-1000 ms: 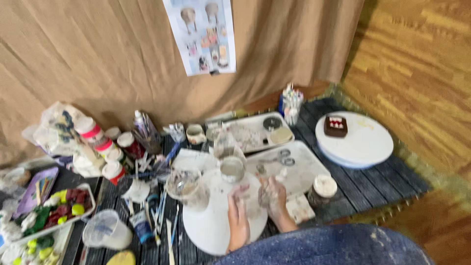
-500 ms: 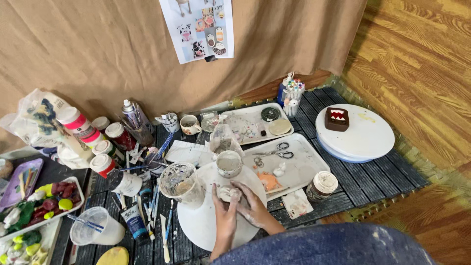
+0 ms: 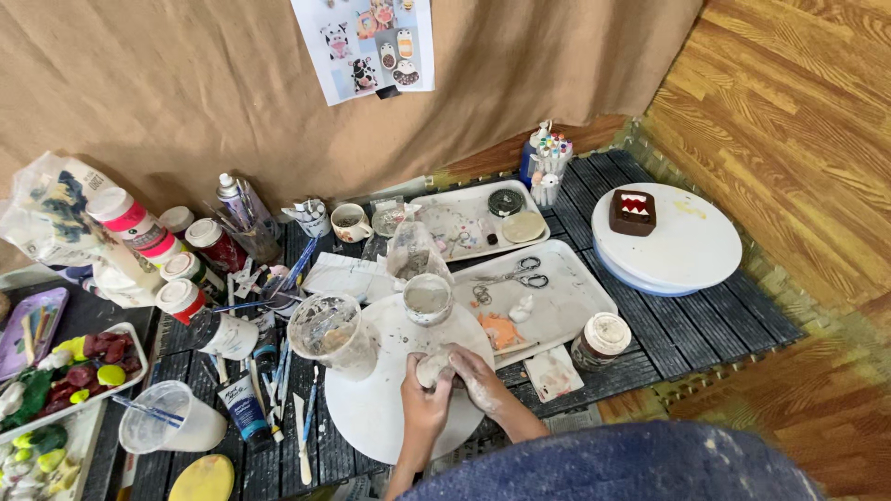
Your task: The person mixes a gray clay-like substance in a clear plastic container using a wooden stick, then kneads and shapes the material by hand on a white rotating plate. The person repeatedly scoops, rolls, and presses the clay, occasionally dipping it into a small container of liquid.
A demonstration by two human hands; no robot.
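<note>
You grip the pale clay lump (image 3: 434, 368) between both hands over the round white board (image 3: 371, 417), left hand (image 3: 422, 401) cupping beneath, right hand (image 3: 475, 376) fingers clasped over it.

- my hands (image 3: 450, 380) cover most of the clay lump (image 3: 432, 369), can't tell its shape
- poster (image 3: 365, 44) cut off up top
- yellow lid (image 3: 201, 480) clipped at the bottom

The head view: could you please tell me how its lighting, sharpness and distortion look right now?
Head view: soft, even light with faint shadows; no strong glare, even on the white turntable; reasonably sharp at the left hand and right hand pressing the pale clay lump; wide-angle lens bows the wood floor boards at the right edge.
</note>
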